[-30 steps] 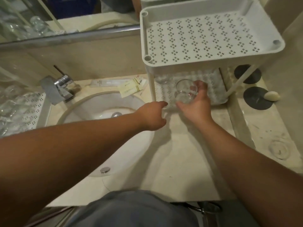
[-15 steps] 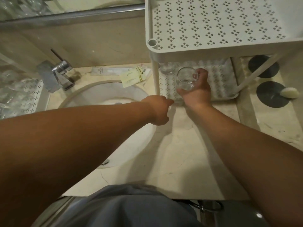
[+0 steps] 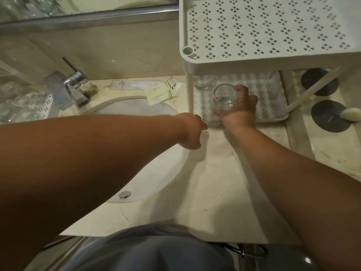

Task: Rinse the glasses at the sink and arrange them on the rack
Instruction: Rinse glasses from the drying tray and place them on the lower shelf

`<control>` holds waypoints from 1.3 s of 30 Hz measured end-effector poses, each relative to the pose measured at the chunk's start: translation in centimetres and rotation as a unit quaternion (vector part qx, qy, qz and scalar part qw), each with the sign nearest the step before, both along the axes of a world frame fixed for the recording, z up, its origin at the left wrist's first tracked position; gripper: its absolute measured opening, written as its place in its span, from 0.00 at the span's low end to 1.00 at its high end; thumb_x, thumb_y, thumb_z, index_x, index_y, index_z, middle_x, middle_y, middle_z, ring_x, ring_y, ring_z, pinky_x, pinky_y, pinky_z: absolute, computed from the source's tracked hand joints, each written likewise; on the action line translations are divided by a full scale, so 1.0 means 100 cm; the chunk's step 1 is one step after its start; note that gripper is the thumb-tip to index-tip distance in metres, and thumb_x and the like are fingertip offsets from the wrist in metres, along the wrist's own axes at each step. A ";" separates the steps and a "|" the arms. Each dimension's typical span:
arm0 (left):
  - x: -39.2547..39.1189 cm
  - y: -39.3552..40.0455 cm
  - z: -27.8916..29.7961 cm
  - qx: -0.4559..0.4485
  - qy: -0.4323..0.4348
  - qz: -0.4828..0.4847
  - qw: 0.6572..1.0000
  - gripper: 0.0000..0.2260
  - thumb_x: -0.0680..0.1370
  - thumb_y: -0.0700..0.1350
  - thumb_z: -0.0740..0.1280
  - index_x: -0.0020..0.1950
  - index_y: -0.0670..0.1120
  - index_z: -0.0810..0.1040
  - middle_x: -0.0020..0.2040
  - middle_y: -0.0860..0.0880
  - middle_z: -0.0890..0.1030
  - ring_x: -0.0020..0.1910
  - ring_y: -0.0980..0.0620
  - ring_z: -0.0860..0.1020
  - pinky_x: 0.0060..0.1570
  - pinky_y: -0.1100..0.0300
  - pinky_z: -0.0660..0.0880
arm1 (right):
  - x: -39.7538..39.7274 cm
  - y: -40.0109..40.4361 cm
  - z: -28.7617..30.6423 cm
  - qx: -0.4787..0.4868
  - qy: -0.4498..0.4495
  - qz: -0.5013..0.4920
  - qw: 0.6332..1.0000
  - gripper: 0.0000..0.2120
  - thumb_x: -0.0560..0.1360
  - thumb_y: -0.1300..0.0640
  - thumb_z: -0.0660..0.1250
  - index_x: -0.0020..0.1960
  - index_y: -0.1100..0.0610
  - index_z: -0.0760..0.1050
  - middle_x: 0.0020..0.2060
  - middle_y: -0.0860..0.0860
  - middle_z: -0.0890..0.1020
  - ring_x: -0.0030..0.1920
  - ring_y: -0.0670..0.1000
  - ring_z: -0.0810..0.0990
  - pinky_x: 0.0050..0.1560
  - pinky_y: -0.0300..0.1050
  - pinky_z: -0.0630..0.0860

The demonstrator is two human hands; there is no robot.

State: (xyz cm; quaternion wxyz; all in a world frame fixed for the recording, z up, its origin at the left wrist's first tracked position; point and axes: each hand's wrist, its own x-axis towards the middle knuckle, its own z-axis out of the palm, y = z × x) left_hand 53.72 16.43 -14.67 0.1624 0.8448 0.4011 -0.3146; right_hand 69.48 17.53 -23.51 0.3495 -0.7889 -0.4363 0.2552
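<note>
Rack (image 3: 273, 61) right of sink (image 3: 136, 114) (faucet (image 3: 68, 89) behind).

The glass (image 3: 225, 97) is clear and glossy. The rack (image 3: 273, 32) looks like matt white plastic, perforated. The tap (image 3: 72, 85) is shiny metal. The table (image 3: 214, 192) is pale, smooth stone with faint veining; the sink (image 3: 156, 114) is glossy white.
</note>
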 end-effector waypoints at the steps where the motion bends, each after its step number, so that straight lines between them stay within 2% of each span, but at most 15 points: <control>1: 0.001 0.000 0.000 0.001 0.002 -0.002 1.000 0.30 0.78 0.55 0.63 0.79 0.52 0.60 0.76 0.48 0.66 0.72 0.43 0.69 0.67 0.48 0.71 | 0.000 -0.001 0.000 -0.003 -0.002 -0.001 1.000 0.38 0.63 0.54 0.81 0.62 0.34 0.62 0.57 0.48 0.63 0.52 0.52 0.74 0.44 0.39 0.77; 3: 0.002 0.000 0.000 0.004 0.005 -0.004 1.000 0.30 0.79 0.59 0.62 0.79 0.53 0.60 0.76 0.48 0.66 0.73 0.43 0.68 0.67 0.47 0.70 | 0.002 -0.001 0.001 -0.006 -0.008 0.003 1.000 0.37 0.65 0.52 0.79 0.64 0.35 0.61 0.60 0.51 0.64 0.50 0.51 0.73 0.44 0.37 0.76; 5: 0.002 0.000 0.000 0.005 0.008 -0.003 1.000 0.31 0.79 0.63 0.60 0.79 0.53 0.61 0.76 0.48 0.65 0.74 0.43 0.66 0.69 0.46 0.69 | 0.005 0.000 0.002 -0.010 -0.014 0.013 1.000 0.38 0.67 0.50 0.78 0.69 0.38 0.61 0.62 0.54 0.65 0.50 0.50 0.71 0.38 0.28 0.66; 6: 0.003 0.000 0.000 0.004 0.010 -0.003 1.000 0.31 0.79 0.64 0.59 0.79 0.53 0.60 0.77 0.48 0.65 0.74 0.43 0.66 0.69 0.46 0.68 | 0.006 0.001 0.003 -0.011 -0.014 0.017 1.000 0.38 0.68 0.50 0.78 0.71 0.40 0.61 0.63 0.55 0.65 0.50 0.50 0.71 0.35 0.26 0.61; 8: 0.004 0.001 0.000 0.004 0.015 -0.005 1.000 0.32 0.79 0.66 0.58 0.79 0.53 0.60 0.77 0.47 0.64 0.74 0.42 0.65 0.70 0.46 0.68 | 0.008 0.005 0.004 -0.008 -0.003 0.018 1.000 0.39 0.69 0.52 0.78 0.73 0.43 0.60 0.65 0.56 0.66 0.52 0.50 0.71 0.33 0.26 0.59; 12: 0.005 0.001 0.000 0.003 0.022 -0.010 1.000 0.32 0.79 0.67 0.57 0.79 0.54 0.60 0.77 0.47 0.64 0.75 0.42 0.64 0.71 0.45 0.66 | 0.006 0.013 0.007 -0.009 0.022 0.004 1.000 0.39 0.71 0.56 0.77 0.74 0.44 0.60 0.66 0.56 0.66 0.54 0.49 0.67 0.34 0.28 0.62; 15: 0.005 0.002 0.000 -0.004 0.027 -0.015 1.000 0.31 0.79 0.67 0.56 0.79 0.55 0.62 0.78 0.48 0.64 0.76 0.43 0.62 0.73 0.45 0.64 | 0.003 0.019 0.009 0.001 0.042 -0.015 0.999 0.38 0.72 0.54 0.75 0.75 0.45 0.58 0.67 0.57 0.66 0.55 0.50 0.68 0.44 0.37 0.71; 18: 0.005 0.004 -0.001 -0.007 0.034 -0.024 0.999 0.30 0.79 0.67 0.55 0.78 0.55 0.64 0.77 0.48 0.64 0.77 0.44 0.61 0.73 0.46 0.62 | 0.000 0.025 0.012 0.007 0.066 -0.043 0.997 0.39 0.74 0.51 0.74 0.77 0.49 0.55 0.69 0.58 0.66 0.64 0.55 0.71 0.53 0.42 0.73; 20: 0.006 0.004 -0.001 -0.008 0.038 -0.027 0.999 0.30 0.79 0.67 0.55 0.78 0.56 0.64 0.77 0.48 0.64 0.77 0.44 0.61 0.73 0.46 0.62 | -0.001 0.029 0.013 0.011 0.088 -0.062 0.994 0.38 0.73 0.51 0.74 0.75 0.52 0.56 0.69 0.58 0.68 0.65 0.56 0.72 0.56 0.41 0.73; 22: 0.006 0.004 -0.001 -0.008 0.041 -0.028 0.999 0.29 0.79 0.67 0.55 0.78 0.56 0.64 0.77 0.48 0.64 0.77 0.44 0.61 0.73 0.46 0.62 | -0.001 0.032 0.012 0.020 0.109 -0.073 0.991 0.33 0.72 0.53 0.75 0.70 0.55 0.60 0.66 0.57 0.71 0.62 0.55 0.75 0.55 0.40 0.75; 26: 0.005 0.004 -0.001 -0.010 0.043 -0.035 0.998 0.28 0.80 0.67 0.54 0.77 0.57 0.65 0.78 0.48 0.63 0.77 0.46 0.60 0.74 0.47 0.60 | -0.002 0.033 0.008 0.028 0.090 -0.072 0.993 0.19 0.73 0.55 0.72 0.56 0.55 0.65 0.57 0.53 0.74 0.53 0.53 0.77 0.46 0.40 0.75; 29: 0.005 0.004 0.000 -0.010 0.044 -0.036 0.998 0.28 0.80 0.66 0.54 0.77 0.57 0.65 0.78 0.48 0.62 0.78 0.46 0.59 0.74 0.48 0.59 | -0.003 0.034 0.006 0.009 0.042 -0.041 0.998 0.10 0.73 0.56 0.68 0.52 0.53 0.70 0.55 0.51 0.74 0.47 0.49 0.74 0.39 0.32 0.67; 31: 0.005 0.004 0.000 -0.011 0.045 -0.036 0.998 0.28 0.80 0.66 0.55 0.77 0.57 0.65 0.78 0.48 0.62 0.78 0.46 0.59 0.74 0.47 0.60 | -0.003 0.034 0.004 0.011 0.021 -0.023 0.999 0.10 0.73 0.59 0.66 0.53 0.54 0.72 0.54 0.50 0.76 0.47 0.48 0.74 0.38 0.31 0.65; 35: 0.006 0.003 0.000 -0.010 0.050 -0.038 0.998 0.28 0.80 0.66 0.55 0.77 0.57 0.64 0.78 0.48 0.62 0.77 0.46 0.60 0.74 0.47 0.61 | -0.005 0.031 0.001 0.025 0.036 0.015 0.999 0.14 0.72 0.60 0.69 0.55 0.52 0.71 0.54 0.49 0.78 0.48 0.47 0.77 0.39 0.31 0.66; 39: 0.006 0.004 0.000 -0.006 0.050 -0.040 0.998 0.27 0.79 0.66 0.56 0.77 0.57 0.65 0.77 0.49 0.63 0.77 0.46 0.61 0.73 0.46 0.63 | -0.005 0.030 0.000 0.010 0.032 0.049 0.998 0.17 0.73 0.59 0.70 0.54 0.45 0.67 0.65 0.51 0.75 0.52 0.49 0.78 0.42 0.35 0.69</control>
